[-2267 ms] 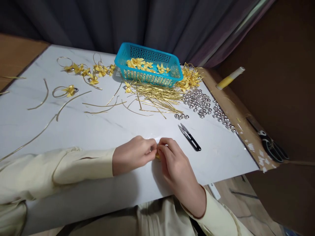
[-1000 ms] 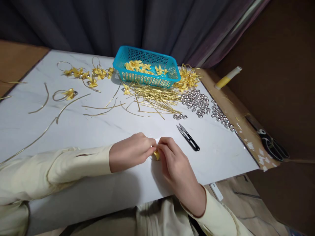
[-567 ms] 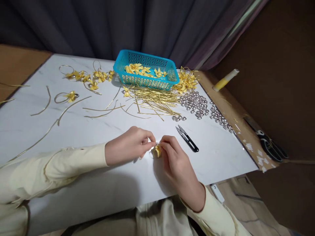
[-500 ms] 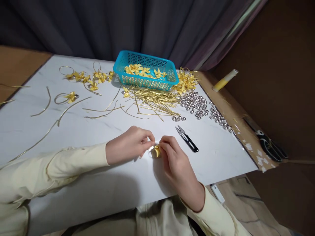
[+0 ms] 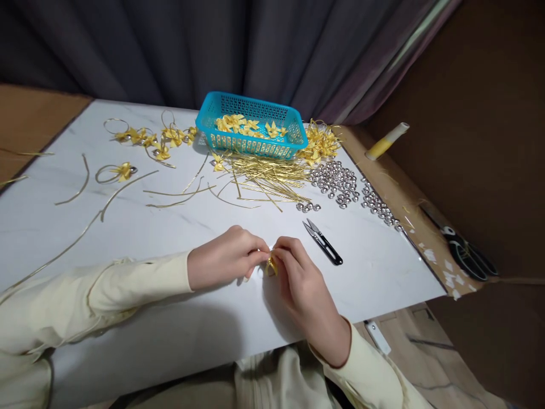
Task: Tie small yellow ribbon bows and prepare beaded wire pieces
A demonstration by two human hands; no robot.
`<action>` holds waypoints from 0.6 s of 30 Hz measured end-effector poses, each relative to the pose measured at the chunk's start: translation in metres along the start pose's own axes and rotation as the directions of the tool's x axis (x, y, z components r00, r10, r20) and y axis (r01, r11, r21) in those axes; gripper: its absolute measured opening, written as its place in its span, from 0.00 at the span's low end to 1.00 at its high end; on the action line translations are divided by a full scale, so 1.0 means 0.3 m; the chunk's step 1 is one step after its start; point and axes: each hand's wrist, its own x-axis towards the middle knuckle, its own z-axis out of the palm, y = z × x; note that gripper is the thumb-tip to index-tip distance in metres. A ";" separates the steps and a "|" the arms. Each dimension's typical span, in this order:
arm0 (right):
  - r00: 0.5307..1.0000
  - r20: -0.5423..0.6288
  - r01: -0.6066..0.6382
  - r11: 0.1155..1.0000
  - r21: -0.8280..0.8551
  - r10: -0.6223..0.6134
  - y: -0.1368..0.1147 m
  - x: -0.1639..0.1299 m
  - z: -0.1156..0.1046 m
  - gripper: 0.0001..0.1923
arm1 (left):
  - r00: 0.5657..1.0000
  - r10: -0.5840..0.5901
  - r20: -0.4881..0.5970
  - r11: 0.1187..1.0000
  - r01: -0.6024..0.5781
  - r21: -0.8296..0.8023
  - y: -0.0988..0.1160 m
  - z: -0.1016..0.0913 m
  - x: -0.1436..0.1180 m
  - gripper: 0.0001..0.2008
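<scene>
Dark curtains are hanging behind one white table point(image 5: 170, 227), which is carrying all the loose parts. At far left, several long gold strips point(image 5: 80, 182) are lying curved on the bare top; their exact number cannot be told. Beyond them, one gold ring with a yellow bow point(image 5: 114, 172) is lying alone, and a row of further ringed bows point(image 5: 153, 138) is stretching toward one blue basket point(image 5: 251, 126), which is holding more yellow bows, too crowded to count. Just in front of the basket, a heap of short gold sticks point(image 5: 268, 173) is spreading.

At the near edge, the left hand point(image 5: 225, 261) and the right hand point(image 5: 304, 289) are meeting fingertip to fingertip over the table, both in a narrow pinching grip on one small yellow-gold ribbon piece point(image 5: 271, 266), which is sitting between them.

Right of the hands, one black thread snip point(image 5: 323, 243) is lying flat, apart from them. Further right, many silver bells point(image 5: 340, 183) are forming a pile, one yellow-and-white tube point(image 5: 386, 141) is lying on the brown board, and one pair of black scissors point(image 5: 464, 250) is resting at the far right.
</scene>
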 end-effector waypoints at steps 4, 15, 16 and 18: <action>1.000 -0.002 0.005 1.000 -0.016 -0.005 0.000 -0.001 0.001 0.11 | 0.999 0.034 0.004 0.999 -0.033 -0.015 -0.001 0.001 0.003 0.17; 0.998 0.017 -0.053 0.998 0.027 0.053 0.002 -0.002 0.014 0.10 | 0.993 0.079 -0.086 0.985 -0.064 0.158 0.000 0.025 -0.003 0.11; 0.997 0.019 -0.075 0.996 0.037 0.075 0.001 0.000 0.016 0.10 | 0.990 0.093 -0.109 0.981 -0.073 0.178 0.002 0.025 -0.004 0.11; 0.993 0.010 -0.121 0.991 0.053 0.121 -0.003 0.004 0.018 0.10 | 0.987 0.104 -0.125 0.980 -0.080 0.182 0.004 0.024 -0.004 0.10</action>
